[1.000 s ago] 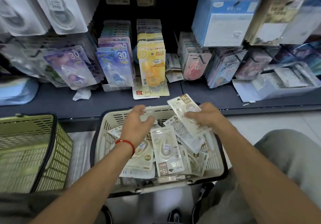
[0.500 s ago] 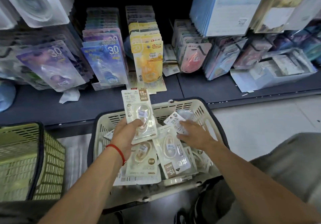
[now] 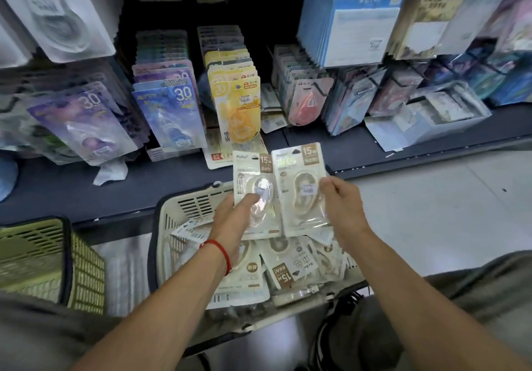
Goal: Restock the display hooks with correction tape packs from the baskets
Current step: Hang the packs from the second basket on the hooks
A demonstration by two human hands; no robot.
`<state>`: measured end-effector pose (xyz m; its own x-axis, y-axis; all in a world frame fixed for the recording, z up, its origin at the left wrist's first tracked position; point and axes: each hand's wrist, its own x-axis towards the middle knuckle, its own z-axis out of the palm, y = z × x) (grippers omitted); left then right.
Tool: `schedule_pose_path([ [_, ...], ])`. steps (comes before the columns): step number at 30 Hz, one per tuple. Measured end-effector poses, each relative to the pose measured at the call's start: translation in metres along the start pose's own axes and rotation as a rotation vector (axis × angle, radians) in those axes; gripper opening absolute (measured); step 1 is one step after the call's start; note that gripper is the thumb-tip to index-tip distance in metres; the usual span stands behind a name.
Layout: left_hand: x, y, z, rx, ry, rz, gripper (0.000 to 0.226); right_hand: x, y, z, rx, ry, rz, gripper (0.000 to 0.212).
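The left hand [image 3: 234, 221] grips one cream "15M" correction tape blister pack [image 3: 253, 195], the right hand [image 3: 341, 206] pinches another [image 3: 302, 189], above the cream plastic basket [image 3: 169, 226]. They are gathered; next, I think, the hang holes must meet a display hook.

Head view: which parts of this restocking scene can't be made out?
- Cream plastic basket: its contents are partly covered by both hands and the two held cream 15M packs.
- Olive-green plastic basket: cut off by the left edge.
- Pack small print: blurred.
- Display hooks: mostly hidden behind hanging packs.
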<state>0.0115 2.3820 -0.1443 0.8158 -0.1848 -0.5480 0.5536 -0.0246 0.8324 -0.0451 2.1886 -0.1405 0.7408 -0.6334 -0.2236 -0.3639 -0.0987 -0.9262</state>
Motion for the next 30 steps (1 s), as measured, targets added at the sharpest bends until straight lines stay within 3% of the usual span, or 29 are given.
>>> schedule_pose_path([
  [4,-0.009,-0.003,-0.001,-0.058,-0.21,0.078,0.044,-0.017,-0.006,0.038,0.012,-0.161,0.04,0.027],
  [7,-0.007,0.008,-0.021,-0.007,-0.209,0.169,0.063,-0.015,-0.007,0.048,-0.067,-0.181,-0.076,0.024],
  [10,-0.004,0.032,-0.051,0.068,-0.124,0.215,0.067,-0.003,0.011,0.042,-0.534,-0.207,-0.215,0.025],
  [12,-0.005,0.04,-0.067,0.113,-0.055,0.238,0.066,-0.006,0.034,0.044,-0.891,-0.352,-0.103,0.053],
  [14,-0.007,0.038,-0.074,0.076,-0.009,0.209,0.063,-0.017,0.056,0.05,-1.097,-0.446,-0.044,0.081],
  [16,-0.007,0.03,-0.072,0.041,0.023,0.171,0.059,-0.023,0.068,0.053,-1.087,-0.432,-0.097,0.09],
  [18,-0.007,0.022,-0.068,0.04,0.045,0.162,0.053,-0.021,0.069,0.048,-0.924,-0.383,-0.084,0.09],
  [25,0.003,0.021,-0.074,0.231,0.084,0.229,0.049,-0.005,0.019,0.001,-0.572,-0.529,-0.185,0.064],
  [27,0.006,0.028,-0.079,0.32,-0.003,0.254,0.053,-0.003,-0.005,-0.009,-0.63,-0.612,-0.308,0.064],
  [30,0.004,0.032,-0.08,0.282,-0.291,0.192,0.059,-0.013,-0.031,-0.001,-0.852,-0.735,-0.605,0.061],
])
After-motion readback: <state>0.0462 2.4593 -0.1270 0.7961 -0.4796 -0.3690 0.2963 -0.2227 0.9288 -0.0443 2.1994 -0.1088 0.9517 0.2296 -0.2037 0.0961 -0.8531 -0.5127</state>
